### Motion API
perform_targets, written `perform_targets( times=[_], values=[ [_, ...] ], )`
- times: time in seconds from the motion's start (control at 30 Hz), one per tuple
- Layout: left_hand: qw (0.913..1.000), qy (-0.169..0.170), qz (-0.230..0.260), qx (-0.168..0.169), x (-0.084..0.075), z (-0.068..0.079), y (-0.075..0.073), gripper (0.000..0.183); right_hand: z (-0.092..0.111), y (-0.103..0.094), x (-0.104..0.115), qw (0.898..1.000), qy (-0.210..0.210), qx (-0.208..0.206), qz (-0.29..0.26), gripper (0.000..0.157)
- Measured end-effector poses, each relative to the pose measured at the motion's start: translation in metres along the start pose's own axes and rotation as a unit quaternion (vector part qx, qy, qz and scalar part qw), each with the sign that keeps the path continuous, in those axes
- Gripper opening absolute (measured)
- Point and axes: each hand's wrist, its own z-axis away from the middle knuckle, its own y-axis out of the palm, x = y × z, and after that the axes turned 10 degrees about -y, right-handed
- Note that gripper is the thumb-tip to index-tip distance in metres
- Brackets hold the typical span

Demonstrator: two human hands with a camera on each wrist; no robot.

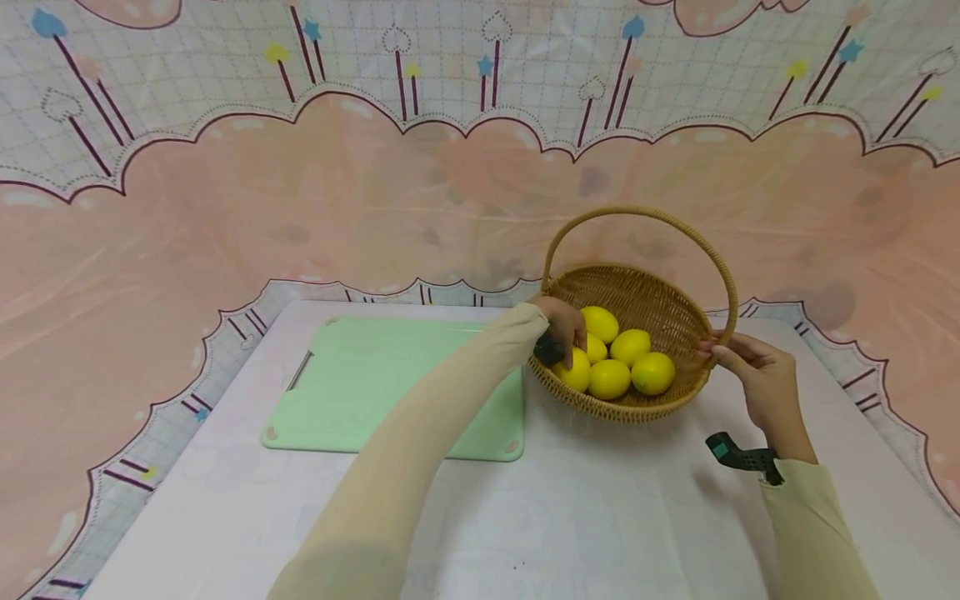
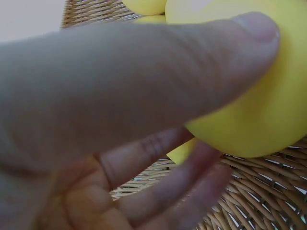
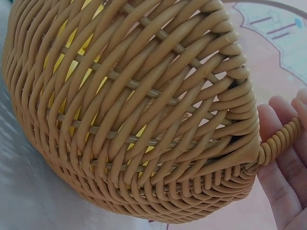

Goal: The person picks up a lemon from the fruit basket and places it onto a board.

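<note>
A brown wicker basket (image 1: 660, 292) with a tall arched handle stands tilted toward me at the right, several yellow lemons (image 1: 609, 380) lying inside. My left hand (image 1: 561, 323) reaches in over the basket's left rim and grips the leftmost lemon (image 1: 573, 372). In the left wrist view the thumb (image 2: 211, 67) lies across that lemon (image 2: 259, 124), with the other fingers partly hidden below it. At the right rim, my right hand (image 1: 768, 383) holds the foot of the handle (image 1: 723, 279). The right wrist view has the fingers around the handle, beside the woven wall (image 3: 144, 100).
A pale green cutting board (image 1: 375, 383) lies left of the basket, partly covered by my left arm. A slim metallic strip (image 1: 300, 370) shows near its left edge. White covering (image 1: 570, 517) lies over the table, and a patterned pink cloth (image 1: 360, 208) hangs behind.
</note>
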Motion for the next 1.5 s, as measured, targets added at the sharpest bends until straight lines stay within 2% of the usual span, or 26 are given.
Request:
perform_targets(
  times=[0.1,0.23,0.37,0.6,0.73,0.93,1.17,1.27,1.5],
  values=[
    [0.9998,0.008,-0.017,-0.004,0.000,0.004,0.000,0.056,0.000,0.000,0.000,1.000,-0.002,0.000,-0.003,0.033],
    [0.9995,0.008,-0.029,0.003,0.000,0.001,-0.001,0.057,0.000,0.000,0.000,1.000,-0.001,0.000,0.001,0.032],
    [0.9996,0.020,-0.007,0.016,0.000,0.001,-0.002,0.058,-0.001,0.000,0.000,1.000,0.001,-0.003,0.016,0.031],
    [0.9970,0.038,0.063,0.024,-0.003,0.003,-0.002,0.052,-0.001,0.001,0.000,1.000,0.009,-0.007,0.022,0.034],
    [0.9960,0.049,0.072,0.022,-0.005,0.005,-0.001,0.049,-0.002,0.001,0.000,1.000,0.009,-0.008,0.014,0.035],
    [0.9969,0.038,0.062,0.028,-0.005,0.007,-0.001,0.054,-0.002,0.001,0.000,1.000,0.006,-0.009,0.012,0.035],
    [0.9979,0.050,0.035,0.023,-0.006,0.008,0.000,0.058,-0.002,0.002,0.001,1.000,0.002,-0.007,0.019,0.034],
    [0.9986,0.042,0.028,0.016,-0.007,0.009,0.000,0.058,-0.002,0.002,0.002,1.000,0.003,-0.008,0.021,0.033],
    [0.9985,0.039,0.039,0.008,-0.012,0.008,0.001,0.057,-0.002,0.002,0.002,1.000,0.007,-0.011,0.023,0.033]
  ],
)
